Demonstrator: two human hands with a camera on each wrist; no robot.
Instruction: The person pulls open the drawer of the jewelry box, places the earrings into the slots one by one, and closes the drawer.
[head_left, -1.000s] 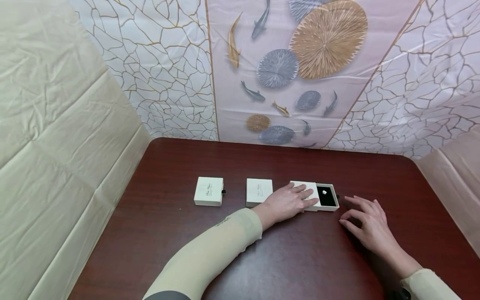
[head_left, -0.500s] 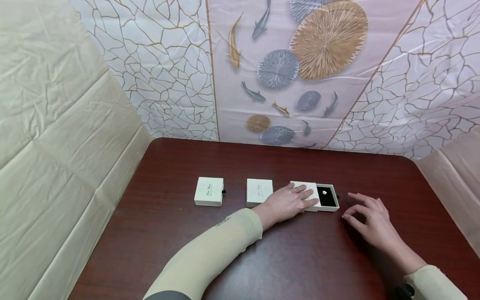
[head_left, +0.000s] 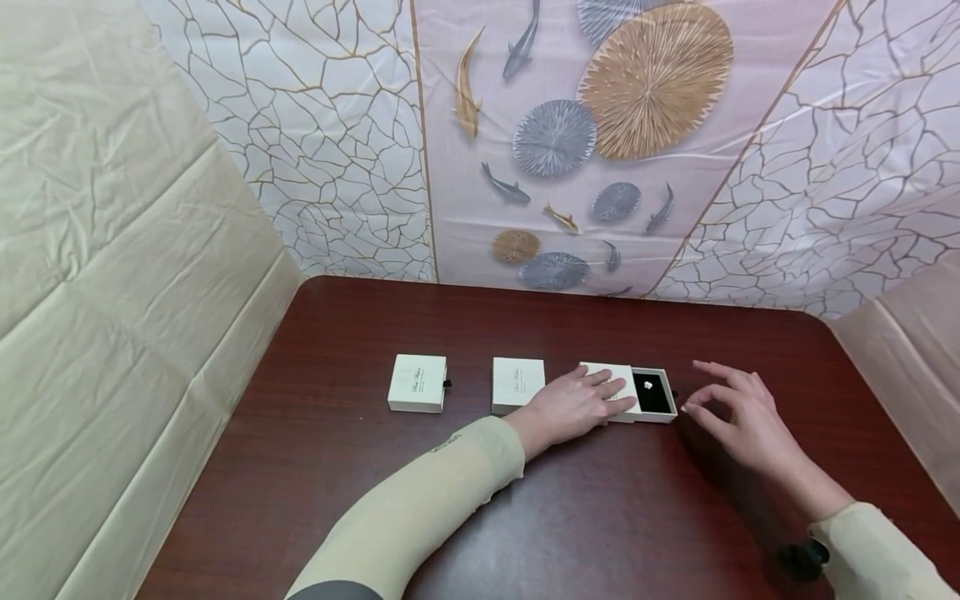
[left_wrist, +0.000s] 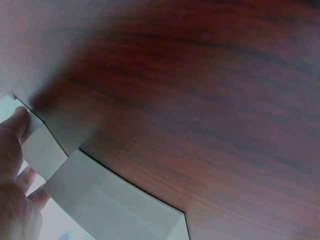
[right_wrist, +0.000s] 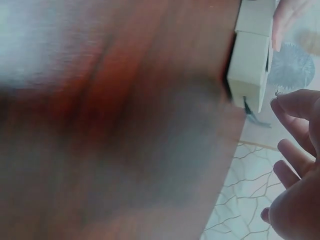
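Note:
A white drawer-style jewellery box (head_left: 622, 375) lies on the dark wooden table (head_left: 585, 517), its tray (head_left: 660, 417) pulled out to the right. A small stud earring (head_left: 648, 386) sits on the tray's black pad. My left hand (head_left: 572, 406) rests over the box's sleeve with fingers spread, and in the left wrist view a fingertip touches its side. Just right of the tray, my right hand (head_left: 750, 421) pinches a small shiny earring (right_wrist: 278, 93) between thumb and index finger. Its other fingers are loosely extended.
Two more white boxes stand in a row to the left: a middle box (head_left: 517, 382), partly behind my left wrist, and a far-left box (head_left: 417, 383) with a black pull tab. A patterned cloth (head_left: 360, 150) hangs behind the table.
My right hand has lifted slightly and shifted a little, its thumb and index finger coming together beside the tray. My left hand and the boxes have stayed where they were.

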